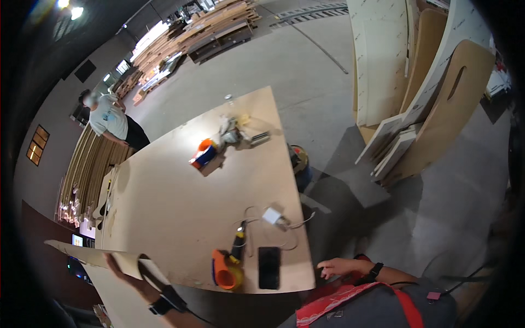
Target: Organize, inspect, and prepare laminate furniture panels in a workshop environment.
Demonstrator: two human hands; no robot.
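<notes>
My left hand (134,285) is at the lower left, a dark band and small device on its wrist. It grips the edge of a thin, pale wooden panel (82,252), which stands tilted beside the table's near left corner; some fingers are hidden. Past the table's near right corner hangs my right hand (343,267), fingers loosely bent and slightly apart, with nothing in it. Nearest to it on the wooden table (180,218) lie a black phone (269,268), an orange tape dispenser (223,269), a yellow-black utility knife (238,240) and a white charger (272,216) with its cable.
Another orange-and-blue tape dispenser (205,153) and a cluttered heap of small items (232,134) sit toward the table's far end. A bucket (301,164) stands beside its right edge. Shaped boards (454,104) lean at right. A person (112,120) stands far left, near stacked timber (202,33).
</notes>
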